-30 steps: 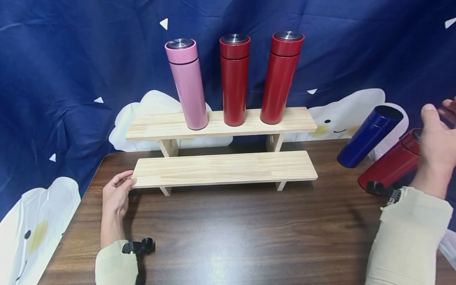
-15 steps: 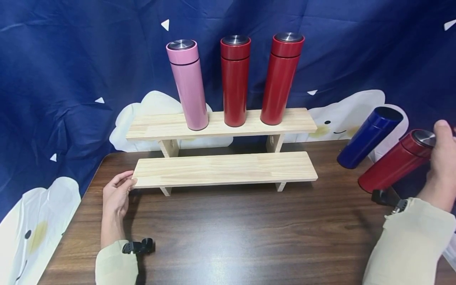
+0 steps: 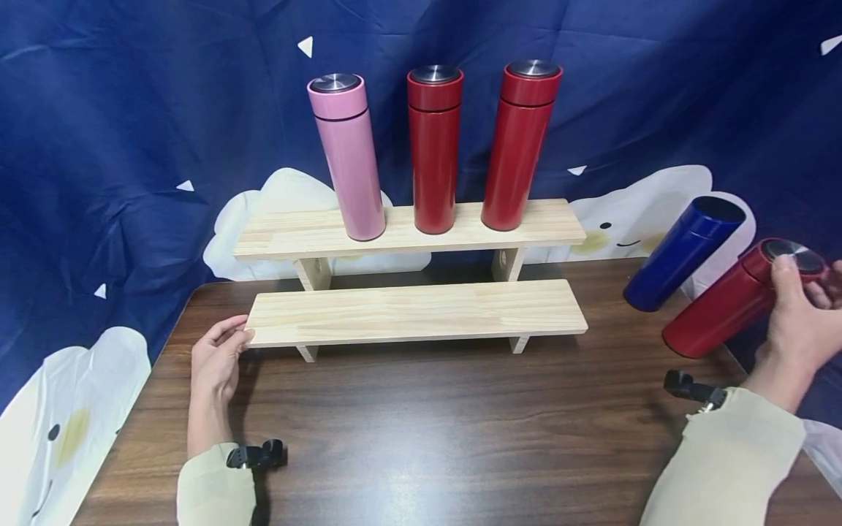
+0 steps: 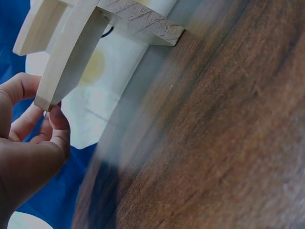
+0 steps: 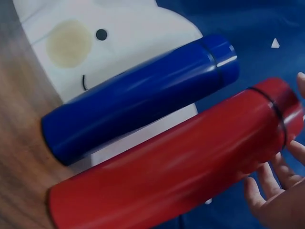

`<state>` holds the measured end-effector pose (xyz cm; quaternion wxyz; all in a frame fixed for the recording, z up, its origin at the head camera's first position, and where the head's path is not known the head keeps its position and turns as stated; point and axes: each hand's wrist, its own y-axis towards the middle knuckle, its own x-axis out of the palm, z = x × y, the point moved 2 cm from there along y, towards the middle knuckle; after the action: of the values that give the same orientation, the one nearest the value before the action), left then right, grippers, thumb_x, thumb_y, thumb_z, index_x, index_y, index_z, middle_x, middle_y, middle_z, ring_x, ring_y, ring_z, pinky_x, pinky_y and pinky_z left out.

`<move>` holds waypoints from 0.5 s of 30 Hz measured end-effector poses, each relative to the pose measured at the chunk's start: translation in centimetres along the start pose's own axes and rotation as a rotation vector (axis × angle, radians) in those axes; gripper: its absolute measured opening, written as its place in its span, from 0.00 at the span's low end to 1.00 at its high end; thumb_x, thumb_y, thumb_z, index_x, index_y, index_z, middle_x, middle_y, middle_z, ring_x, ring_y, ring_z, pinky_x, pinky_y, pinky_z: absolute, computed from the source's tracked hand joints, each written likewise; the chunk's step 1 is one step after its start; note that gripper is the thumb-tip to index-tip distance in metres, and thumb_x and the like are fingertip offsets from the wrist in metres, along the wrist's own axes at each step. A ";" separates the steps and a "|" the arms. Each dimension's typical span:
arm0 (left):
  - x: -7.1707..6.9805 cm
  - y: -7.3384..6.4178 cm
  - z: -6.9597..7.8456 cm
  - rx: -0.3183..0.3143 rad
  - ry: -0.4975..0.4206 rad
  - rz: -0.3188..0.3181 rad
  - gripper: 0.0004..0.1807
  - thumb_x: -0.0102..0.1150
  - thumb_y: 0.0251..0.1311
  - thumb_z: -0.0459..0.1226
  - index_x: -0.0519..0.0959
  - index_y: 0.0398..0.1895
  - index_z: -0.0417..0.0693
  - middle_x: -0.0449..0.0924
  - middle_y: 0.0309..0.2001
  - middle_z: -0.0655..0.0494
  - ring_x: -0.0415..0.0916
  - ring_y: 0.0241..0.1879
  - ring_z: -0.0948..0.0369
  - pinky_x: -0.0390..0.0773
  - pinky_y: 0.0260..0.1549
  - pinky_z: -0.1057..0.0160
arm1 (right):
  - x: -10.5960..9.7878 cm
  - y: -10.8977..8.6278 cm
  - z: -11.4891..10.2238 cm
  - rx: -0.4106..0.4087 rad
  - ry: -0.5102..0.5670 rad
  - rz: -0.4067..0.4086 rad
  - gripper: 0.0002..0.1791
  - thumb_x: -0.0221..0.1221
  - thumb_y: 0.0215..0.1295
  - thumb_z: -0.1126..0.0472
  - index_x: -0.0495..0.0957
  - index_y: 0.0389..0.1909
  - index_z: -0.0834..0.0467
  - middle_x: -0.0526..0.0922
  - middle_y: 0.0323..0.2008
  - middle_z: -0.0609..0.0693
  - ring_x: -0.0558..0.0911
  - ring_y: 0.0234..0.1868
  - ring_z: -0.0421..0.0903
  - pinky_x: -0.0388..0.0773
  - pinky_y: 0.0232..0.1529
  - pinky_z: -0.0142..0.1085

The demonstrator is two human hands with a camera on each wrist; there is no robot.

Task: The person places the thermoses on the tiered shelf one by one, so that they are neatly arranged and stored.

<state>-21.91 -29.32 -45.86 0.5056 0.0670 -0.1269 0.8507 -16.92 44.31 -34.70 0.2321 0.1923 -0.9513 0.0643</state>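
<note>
With thumb and fingers, my left hand (image 3: 215, 365) pinches the left end of the lower board of a two-tier wooden shelf (image 3: 414, 313). The left wrist view shows the thumb and fingertips at the board's corner (image 4: 62, 62). At the far right, my right hand (image 3: 804, 315) is beside the top of a red thermos (image 3: 730, 307), its thumb overlapping the lid. From the right wrist, its fingers (image 5: 267, 183) lie loosely bent and spread along the underside of the red thermos (image 5: 167, 167), thumb apart. A blue thermos (image 3: 680, 256) stands just left of it.
A pink thermos (image 3: 345, 161) and two red thermoses, one in the middle (image 3: 434, 157) and one at right (image 3: 520, 153), stand upright on the upper board (image 3: 283, 234). Behind the brown table (image 3: 395, 431) hangs a blue curtain (image 3: 151, 109) with white clouds.
My right hand has come down from above and then shifted left to the red thermos's lid. The left hand, shelf and thermoses have stayed in place.
</note>
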 end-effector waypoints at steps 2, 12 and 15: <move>0.0 0.0 0.0 0.000 0.006 0.001 0.16 0.60 0.56 0.16 0.86 0.39 0.40 0.81 0.31 0.56 0.76 0.30 0.64 0.76 0.27 0.73 | -0.4 0.0 0.8 -0.031 0.045 -0.003 0.31 0.75 0.45 0.75 0.79 0.52 0.56 0.75 0.51 0.48 0.72 0.47 0.38 0.72 0.40 0.18; 0.0 -0.1 0.2 0.004 -0.015 -0.003 0.15 0.60 0.55 0.16 0.86 0.41 0.37 0.81 0.31 0.56 0.75 0.29 0.64 0.75 0.26 0.73 | -3.3 0.4 6.0 -0.092 0.073 -0.028 0.35 0.78 0.36 0.79 0.80 0.50 0.59 0.81 0.50 0.55 0.77 0.47 0.45 0.75 0.44 0.26; 0.1 -0.1 0.2 0.005 -0.022 -0.005 0.15 0.60 0.55 0.15 0.86 0.40 0.37 0.81 0.31 0.55 0.75 0.29 0.63 0.76 0.26 0.72 | -4.2 0.3 7.4 -0.026 0.019 -0.032 0.39 0.78 0.37 0.80 0.78 0.54 0.57 0.80 0.51 0.53 0.77 0.48 0.44 0.75 0.45 0.24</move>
<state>-21.84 -29.26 -45.69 0.5062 0.0781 -0.1302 0.8490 -16.71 44.42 -43.18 0.2445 0.2037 -0.9467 0.0502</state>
